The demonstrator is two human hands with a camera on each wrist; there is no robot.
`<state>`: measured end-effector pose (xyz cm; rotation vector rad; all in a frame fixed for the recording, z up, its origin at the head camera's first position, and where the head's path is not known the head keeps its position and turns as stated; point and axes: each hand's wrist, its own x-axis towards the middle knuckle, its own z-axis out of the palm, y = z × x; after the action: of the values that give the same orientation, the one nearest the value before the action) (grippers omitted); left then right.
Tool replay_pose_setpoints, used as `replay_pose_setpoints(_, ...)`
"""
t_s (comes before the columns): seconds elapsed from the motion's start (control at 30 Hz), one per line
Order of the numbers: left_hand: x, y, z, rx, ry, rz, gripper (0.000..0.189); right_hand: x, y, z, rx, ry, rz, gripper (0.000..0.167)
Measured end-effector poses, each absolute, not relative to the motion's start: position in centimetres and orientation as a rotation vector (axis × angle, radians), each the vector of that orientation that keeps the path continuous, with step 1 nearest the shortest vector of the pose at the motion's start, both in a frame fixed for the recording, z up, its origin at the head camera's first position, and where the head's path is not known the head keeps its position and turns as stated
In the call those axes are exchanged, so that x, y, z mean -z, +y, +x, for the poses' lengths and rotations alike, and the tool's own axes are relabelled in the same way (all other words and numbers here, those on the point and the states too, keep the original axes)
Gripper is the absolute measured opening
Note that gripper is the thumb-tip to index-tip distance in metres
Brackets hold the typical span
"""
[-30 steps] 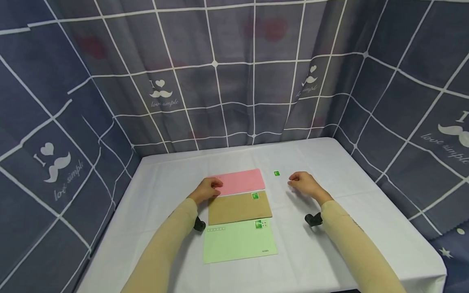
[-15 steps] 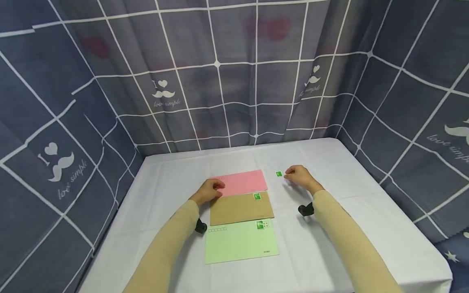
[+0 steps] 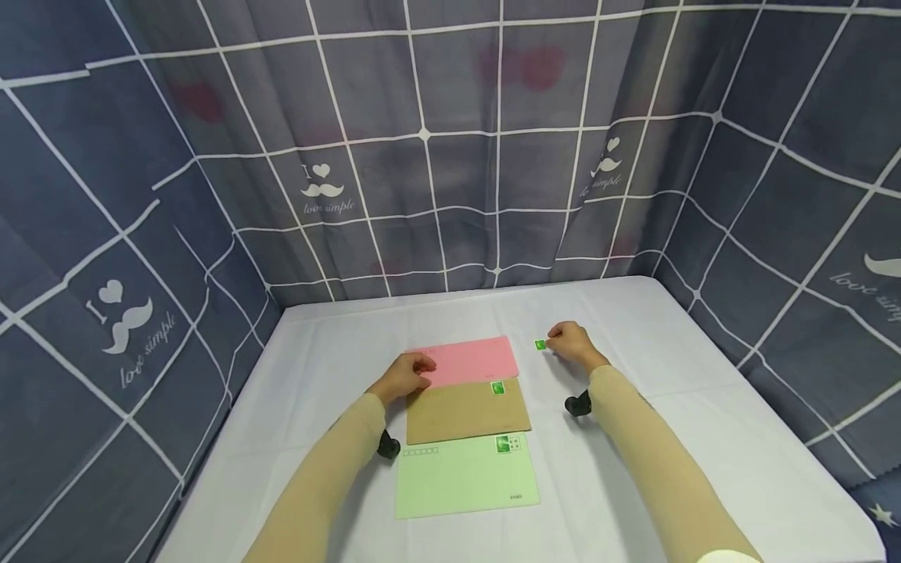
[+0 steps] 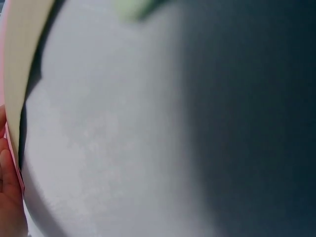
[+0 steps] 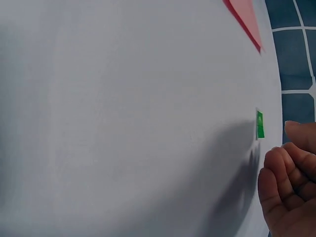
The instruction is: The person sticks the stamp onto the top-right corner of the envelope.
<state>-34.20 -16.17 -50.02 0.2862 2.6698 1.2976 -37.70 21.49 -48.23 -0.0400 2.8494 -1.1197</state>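
Observation:
My left hand (image 3: 407,374) rests on the left end of a pink envelope (image 3: 479,358), fingers loosely bent. At the left edge of the left wrist view, part of that hand (image 4: 9,192) shows against the envelope's edge. A small green postage stamp (image 3: 540,344) lies on the white cloth to the right of the pink envelope. My right hand (image 3: 573,344) is just right of the stamp, fingertips close to its edge. In the right wrist view the stamp (image 5: 260,124) lies flat, and a gap shows between thumb and loosely bent fingers (image 5: 276,173).
Below the pink envelope lie a brown envelope (image 3: 457,410) and a light green envelope (image 3: 464,481), each with a green stamp at its upper right. A white-clothed table (image 3: 338,328) carries everything. Dark checked curtains (image 3: 450,180) enclose its back and sides.
My right hand has moved left, from well clear of the loose stamp to right beside it. The left hand stays on the pink envelope. The head view has shifted slightly.

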Motion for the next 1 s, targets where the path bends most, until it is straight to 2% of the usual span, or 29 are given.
replay_pose_setpoints(0.5, 50.2, -16.2, -34.0, -1.269, 2.681, 0.266, 0.029, 49.6, 21.1, -39.1, 1.054, 2.903, -0.040, 0.031)
replay_pose_setpoints(0.83, 50.1, -15.9, -33.5, -1.273, 2.672, 0.257, 0.029, 49.6, 21.1, -39.0, 1.071, 2.930, -0.093, 0.018)
replay_pose_setpoints(1.0, 50.0, -15.9, -33.5, -1.273, 2.670, 0.251, 0.029, 49.3, 20.3, -38.6, 1.062, 2.943, -0.048, 0.018)
